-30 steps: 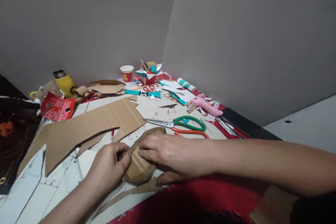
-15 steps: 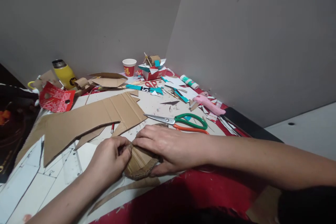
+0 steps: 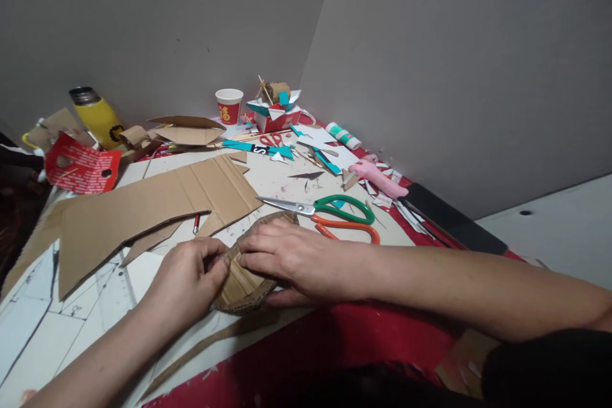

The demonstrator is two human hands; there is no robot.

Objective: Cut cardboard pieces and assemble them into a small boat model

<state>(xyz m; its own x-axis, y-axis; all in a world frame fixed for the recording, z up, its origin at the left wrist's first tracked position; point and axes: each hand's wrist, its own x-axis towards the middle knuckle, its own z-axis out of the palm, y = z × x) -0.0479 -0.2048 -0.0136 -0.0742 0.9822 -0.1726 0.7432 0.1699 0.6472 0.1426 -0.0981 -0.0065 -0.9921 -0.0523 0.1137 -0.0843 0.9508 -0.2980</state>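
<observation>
Near edge of the counter [image 3: 287, 188]: small cardboard piece [image 3: 239, 287] lying flat, pinned under both hands. Left hand [image 3: 184, 280], fingers closed, pinching its left edge. Right hand [image 3: 287, 258], fingers spread flat, pressing its top. Just beyond, scissors [image 3: 329, 217] with green and orange handles. Far left, large cardboard sheet [image 3: 138, 210] and yellow bottle [image 3: 98, 116].
</observation>
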